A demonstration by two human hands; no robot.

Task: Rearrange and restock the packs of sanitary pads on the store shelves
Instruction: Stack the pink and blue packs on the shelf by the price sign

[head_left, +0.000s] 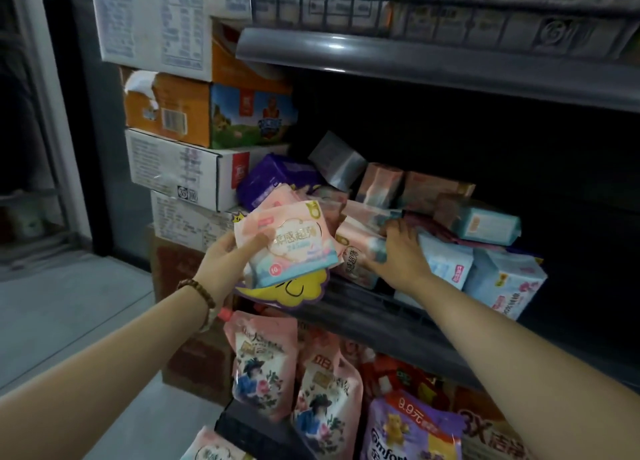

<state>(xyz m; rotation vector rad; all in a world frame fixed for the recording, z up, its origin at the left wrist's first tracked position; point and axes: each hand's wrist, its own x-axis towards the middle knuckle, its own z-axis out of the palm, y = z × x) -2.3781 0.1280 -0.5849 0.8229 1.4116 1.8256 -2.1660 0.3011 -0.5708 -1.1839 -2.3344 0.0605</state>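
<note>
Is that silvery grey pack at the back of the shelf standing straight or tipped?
Tipped: the silvery grey pack sits at a slant, one corner pointing up, its edges not level with the dark shelf.

"10" on pack point(287, 241); "9.9元" on pouch point(412, 435)

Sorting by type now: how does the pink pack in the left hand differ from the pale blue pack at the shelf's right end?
The pink pack is held off the shelf by the left hand, its face to the camera; the pale blue pack sits on the shelf, untouched. The pink pack looks flat and thin; the pale blue pack is thicker and blockier. Both are soft, plastic-wrapped packs.
</note>
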